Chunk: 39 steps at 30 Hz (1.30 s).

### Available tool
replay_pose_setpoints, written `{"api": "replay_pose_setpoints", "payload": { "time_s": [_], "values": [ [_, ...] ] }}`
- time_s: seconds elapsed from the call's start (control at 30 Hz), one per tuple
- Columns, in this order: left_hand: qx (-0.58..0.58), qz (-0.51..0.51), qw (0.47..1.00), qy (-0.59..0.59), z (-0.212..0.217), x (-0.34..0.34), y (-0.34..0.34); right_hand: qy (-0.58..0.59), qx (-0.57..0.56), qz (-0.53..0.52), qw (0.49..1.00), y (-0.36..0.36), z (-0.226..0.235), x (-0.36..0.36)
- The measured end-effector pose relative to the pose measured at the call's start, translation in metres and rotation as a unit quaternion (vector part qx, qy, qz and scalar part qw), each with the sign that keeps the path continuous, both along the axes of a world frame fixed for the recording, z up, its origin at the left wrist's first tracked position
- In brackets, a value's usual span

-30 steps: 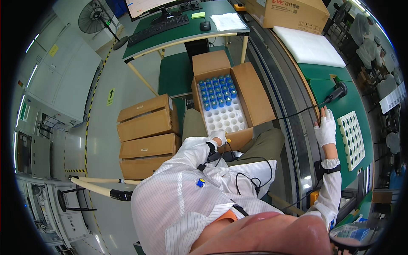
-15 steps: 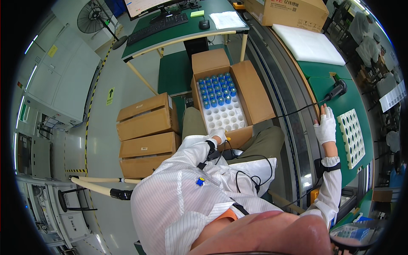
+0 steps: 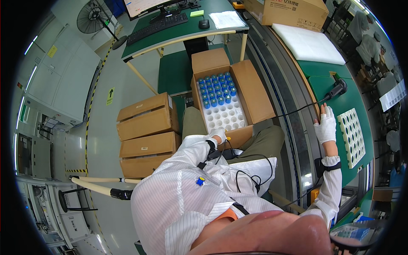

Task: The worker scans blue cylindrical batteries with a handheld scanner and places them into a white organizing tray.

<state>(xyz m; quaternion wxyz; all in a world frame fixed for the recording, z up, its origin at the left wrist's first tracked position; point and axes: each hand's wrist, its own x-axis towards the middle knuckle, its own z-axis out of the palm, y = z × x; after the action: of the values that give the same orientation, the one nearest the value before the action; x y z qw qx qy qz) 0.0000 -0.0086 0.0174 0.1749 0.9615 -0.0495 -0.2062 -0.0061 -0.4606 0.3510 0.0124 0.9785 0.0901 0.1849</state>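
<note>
An open cardboard box [image 3: 243, 137] stands in front of me, its flaps folded out. Inside is a white tray with round holes [image 3: 226, 115]; several blue cylindrical battery cells [image 3: 217, 89] stand upright in its far part, while the near holes hold none. My left hand [image 3: 218, 135], in a white glove, lies at the box's near edge; its fingers are mostly hidden. My right hand [image 3: 326, 126], gloved with bare fingertips, rests with fingers stretched out at the green bench's edge. Beside it lies a cream-coloured tray with round holes [image 3: 352, 138].
A black corded handheld device [image 3: 337, 90] lies on the green bench [image 3: 316, 72], its cable running toward the box. White foam sheets [image 3: 308, 43] lie farther back. Two closed cardboard boxes [image 3: 146, 148] stand at left. Ahead is a desk with a keyboard [image 3: 157, 29].
</note>
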Motion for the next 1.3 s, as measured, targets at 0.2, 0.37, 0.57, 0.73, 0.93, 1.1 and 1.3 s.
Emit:
{"api": "replay_pose_setpoints", "payload": {
  "time_s": [0.2,0.37,0.57,0.73,0.93,1.1,1.3],
  "values": [
    [-0.015,0.005,1.0,-0.007,-0.005,0.001,0.001,-0.002,-0.006,-0.002,1.0,0.002,0.002,-0.001],
    [-0.019,0.013,1.0,-0.001,-0.004,0.0,0.001,0.002,-0.002,-0.01,1.0,0.004,0.004,-0.001],
    [-0.011,0.0,1.0,-0.002,0.0,0.0,0.0,0.004,0.002,-0.01,1.0,0.004,0.004,-0.002],
    [-0.007,-0.002,1.0,0.005,0.003,0.0,0.0,0.003,-0.006,-0.009,1.0,0.002,0.002,-0.001],
    [-0.003,-0.003,1.0,0.027,0.011,0.0,-0.001,0.001,-0.004,-0.005,1.0,0.002,0.002,-0.001],
    [-0.011,0.001,1.0,0.02,0.002,0.0,0.0,0.005,-0.002,-0.007,1.0,0.003,0.004,-0.002],
    [-0.028,0.008,1.0,-0.007,-0.014,0.002,0.002,0.0,-0.003,-0.01,1.0,0.005,0.005,-0.002]
  ]
}}
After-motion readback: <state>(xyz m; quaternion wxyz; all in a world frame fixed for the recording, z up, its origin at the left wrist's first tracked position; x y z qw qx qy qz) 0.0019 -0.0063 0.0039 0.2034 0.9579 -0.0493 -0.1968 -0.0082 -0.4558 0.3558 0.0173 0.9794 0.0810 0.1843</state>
